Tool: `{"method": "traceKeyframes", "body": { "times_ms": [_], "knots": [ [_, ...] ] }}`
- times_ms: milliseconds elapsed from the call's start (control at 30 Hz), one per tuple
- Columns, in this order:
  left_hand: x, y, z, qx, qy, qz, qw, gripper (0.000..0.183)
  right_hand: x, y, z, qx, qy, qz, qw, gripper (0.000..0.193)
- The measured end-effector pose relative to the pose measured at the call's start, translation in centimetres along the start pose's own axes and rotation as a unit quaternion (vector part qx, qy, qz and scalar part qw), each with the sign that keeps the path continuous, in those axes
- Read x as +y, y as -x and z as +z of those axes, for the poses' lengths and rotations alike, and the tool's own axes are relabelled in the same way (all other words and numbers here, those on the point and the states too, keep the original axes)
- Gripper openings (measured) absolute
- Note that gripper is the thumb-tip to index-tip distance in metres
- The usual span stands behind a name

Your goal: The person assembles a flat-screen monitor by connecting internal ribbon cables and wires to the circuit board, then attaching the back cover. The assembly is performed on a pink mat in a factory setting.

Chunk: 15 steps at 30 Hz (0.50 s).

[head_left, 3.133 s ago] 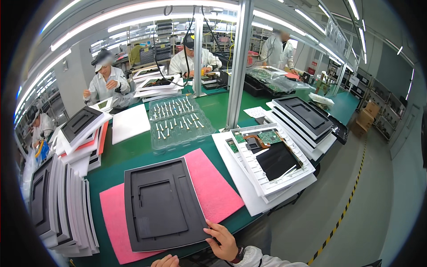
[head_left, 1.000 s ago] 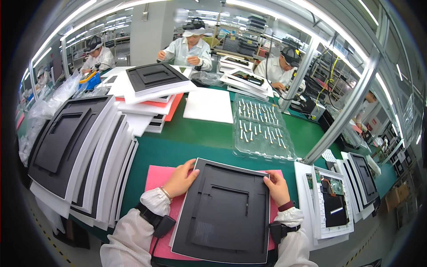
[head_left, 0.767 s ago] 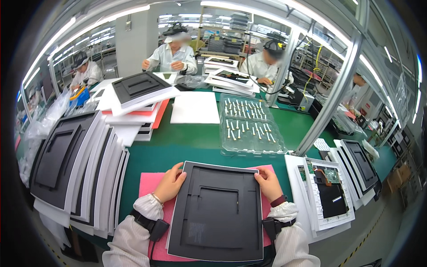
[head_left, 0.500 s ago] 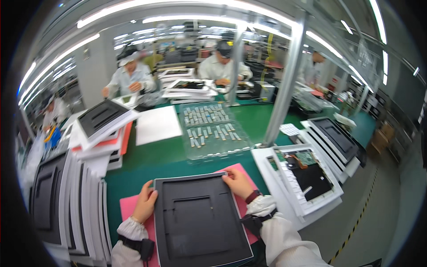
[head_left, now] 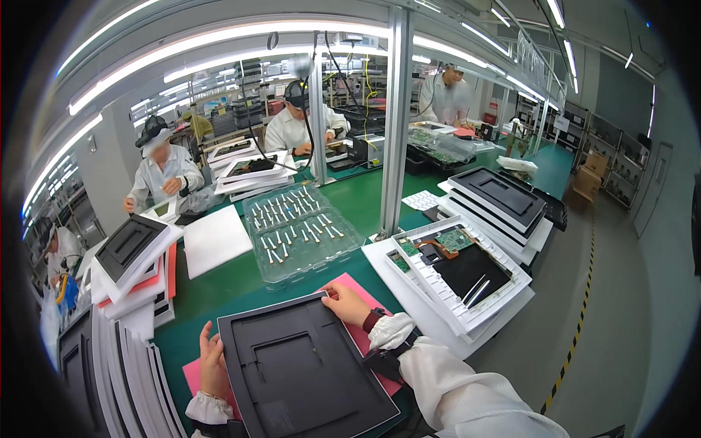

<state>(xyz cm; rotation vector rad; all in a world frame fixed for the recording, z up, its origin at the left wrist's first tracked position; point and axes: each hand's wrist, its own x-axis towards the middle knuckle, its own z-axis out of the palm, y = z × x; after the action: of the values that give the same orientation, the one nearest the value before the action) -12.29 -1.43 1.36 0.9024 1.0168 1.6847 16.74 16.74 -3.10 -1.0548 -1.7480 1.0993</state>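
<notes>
A black foam tray [head_left: 296,372] with a pale edge and stepped recesses lies tilted in front of me, over a pink sheet [head_left: 354,285]. My right hand [head_left: 345,304] grips its far edge near the right corner, thumb on top and fingers underneath. Along the tray's left edge stands my left hand [head_left: 212,365], fingers stretched upward and apart, beside the edge rather than wrapped round it. To the right, a white frame [head_left: 456,317] holds a green circuit board [head_left: 454,239], a black panel, and tweezers [head_left: 477,290] lying on that panel.
A clear plastic tray [head_left: 299,233] of small white strips lies ahead. Stacked foam trays stand at left [head_left: 131,244] and right [head_left: 496,193]. A metal post [head_left: 396,124] rises from the green bench. Three co-workers sit or stand beyond, another far left.
My view has turned right, so the scene shifts left. The foam tray has tilted. My left hand's fingers have come off its edge and straightened; my right hand keeps its grip.
</notes>
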Motion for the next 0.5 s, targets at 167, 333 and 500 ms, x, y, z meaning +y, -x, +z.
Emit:
{"method": "traceKeyframes", "body": {
  "times_ms": [167,333,500],
  "knots": [
    [-0.5,-0.1,-1.5,-0.004,0.007,-0.052,0.999,0.048,-0.4,0.0,0.3,-0.012,0.002,0.009,1.0,0.034],
    [-0.5,-0.1,-1.3,0.003,-0.001,-0.061,0.998,0.047,-0.5,0.2,0.3,-0.006,-0.003,0.003,1.0,0.035],
    [-0.4,-0.1,-0.8,0.006,-0.022,-0.06,0.998,0.047,-0.5,0.2,0.0,-0.015,0.003,0.01,1.0,0.035]
  ]
}}
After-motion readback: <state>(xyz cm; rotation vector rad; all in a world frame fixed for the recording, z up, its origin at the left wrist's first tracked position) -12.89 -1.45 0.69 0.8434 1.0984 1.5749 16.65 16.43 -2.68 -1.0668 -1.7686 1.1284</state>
